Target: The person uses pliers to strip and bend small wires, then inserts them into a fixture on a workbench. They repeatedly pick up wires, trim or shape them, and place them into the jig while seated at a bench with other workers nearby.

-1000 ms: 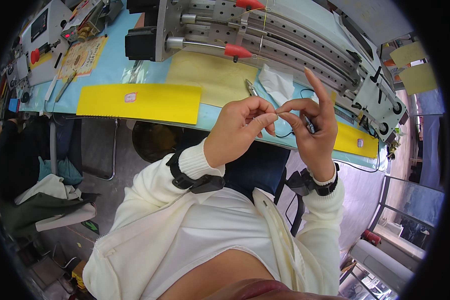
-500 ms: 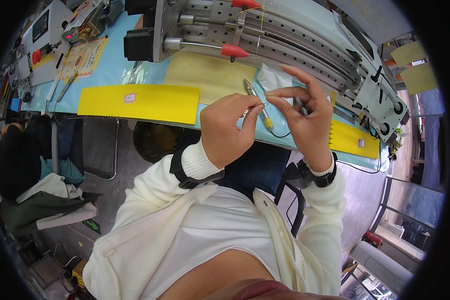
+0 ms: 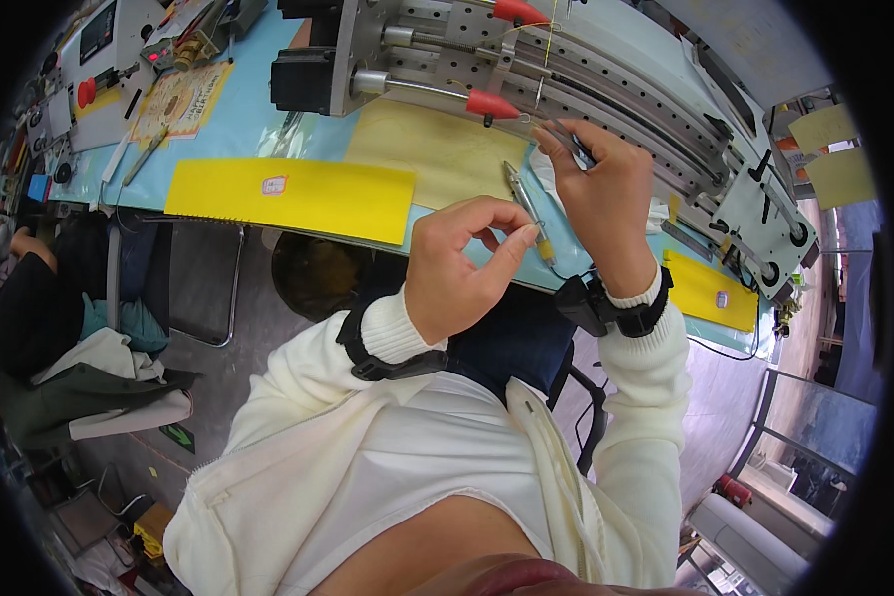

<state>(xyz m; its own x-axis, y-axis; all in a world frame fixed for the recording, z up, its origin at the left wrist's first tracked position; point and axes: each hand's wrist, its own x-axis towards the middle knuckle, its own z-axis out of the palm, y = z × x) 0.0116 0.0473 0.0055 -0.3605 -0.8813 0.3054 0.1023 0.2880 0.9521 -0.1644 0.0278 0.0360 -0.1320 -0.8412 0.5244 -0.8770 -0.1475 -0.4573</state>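
Observation:
My right hand (image 3: 606, 184) is closed beside the tip of the lower red cone (image 3: 492, 103) on the metal machine. A slim grey pair of tweezers (image 3: 574, 142) lies in its grip, partly covered by the fingers. At the cone's tip is a small wire hook (image 3: 525, 118), close to my right fingertips. Yellow thread (image 3: 547, 55) runs down from the upper red cone (image 3: 521, 12) toward this spot. My left hand (image 3: 467, 263) hovers by the table's front edge, thumb and forefinger pinched together; anything between them is too small to make out. Just beyond those fingertips lies a silver-and-yellow pen-shaped tool (image 3: 528, 211).
The long metal rail machine (image 3: 606, 94) fills the back of the table. Yellow strips (image 3: 288, 202) line the front edge, with another yellow strip (image 3: 710, 290) at right. A beige sheet (image 3: 437, 154) and crumpled white tissue (image 3: 656, 216) lie before the machine.
My right hand has moved away from my left, up toward the lower red cone. The left hand stays near the front edge, its fingers still pinched. The view has shifted slightly.

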